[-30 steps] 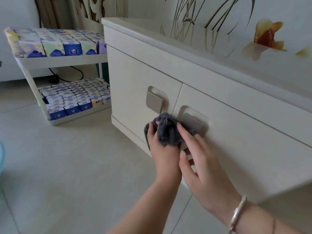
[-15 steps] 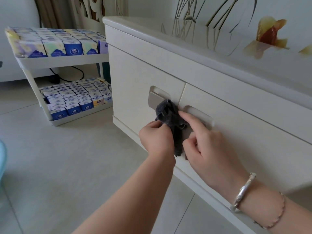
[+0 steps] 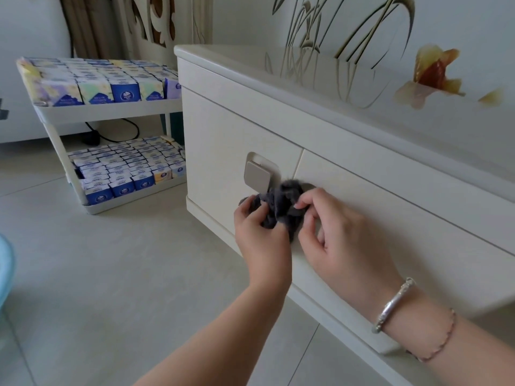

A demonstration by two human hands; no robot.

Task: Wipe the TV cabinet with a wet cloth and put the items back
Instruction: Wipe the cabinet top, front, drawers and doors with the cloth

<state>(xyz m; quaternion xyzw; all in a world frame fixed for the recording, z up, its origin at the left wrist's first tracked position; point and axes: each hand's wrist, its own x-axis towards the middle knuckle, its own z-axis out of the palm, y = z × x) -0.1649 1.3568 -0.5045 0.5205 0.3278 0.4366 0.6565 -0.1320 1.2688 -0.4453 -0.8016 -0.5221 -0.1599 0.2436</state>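
Cloth (image 3: 280,207): dark grey, bunched, held against the front of the cabinet (image 3: 362,196) at the seam between the two door panels, just right of and below the left handle (image 3: 257,175). It covers most of the right handle recess; only a sliver of that recess shows above the cloth.

Left hand (image 3: 260,238): fingers curled round the lower left part of the cloth, grip clamped on it. Right hand (image 3: 338,232): thumb and forefinger pinch a fold at the cloth's right side, remaining fingers loosely curled beneath; grip likewise clamped on the cloth. Both hands meet at the cloth, knuckles close together. Right wrist carries a silver bangle (image 3: 393,305) and, further up the forearm, a thin chain (image 3: 443,338).

Cabinet: cream, low, two flat door fronts with square recessed handles; the left handle is a beige plate, fully visible. The top surface (image 3: 306,79) is glossy and reflects the wall (image 3: 348,26) behind, which bears reed-like lines and an orange flower pattern.

Left of the cabinet, just beside its end: a white two-tier cart (image 3: 108,110). Both tiers are packed with small boxes (image 3: 122,91), mostly blue and white, some pale yellow or lilac. A black cable (image 3: 117,135) lies on the floor behind the cart.

Floor (image 3: 111,274): pale tiles. At the far left edge, a light blue rim (image 3: 5,271), object not identifiable.
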